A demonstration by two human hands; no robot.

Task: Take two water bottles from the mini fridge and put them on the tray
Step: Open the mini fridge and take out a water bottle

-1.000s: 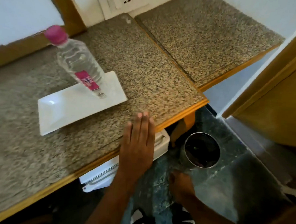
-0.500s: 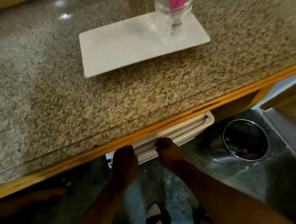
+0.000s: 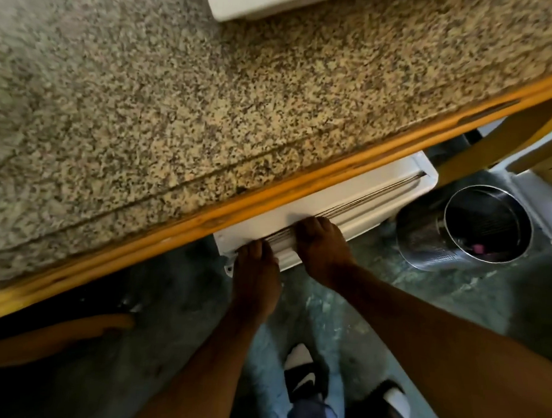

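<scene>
The white mini fridge (image 3: 358,194) sticks out from under the granite counter (image 3: 177,107), seen from above with the door seam along its top. My left hand (image 3: 257,271) rests on the fridge's left front corner, fingers curled over the door's top edge. My right hand (image 3: 322,246) grips the door's top edge just to the right of it. Only a corner of the white tray (image 3: 247,2) shows at the top edge of the view. No water bottle is in view.
A round metal waste bin (image 3: 478,232) stands on the dark green floor to the right of the fridge. A wooden counter leg (image 3: 496,137) rises behind it. My feet in black-and-white shoes (image 3: 304,379) stand below my arms.
My view has dropped lower, so the bottle on the tray has left the frame. Both hands have closed in on the top edge of the fridge door.
</scene>
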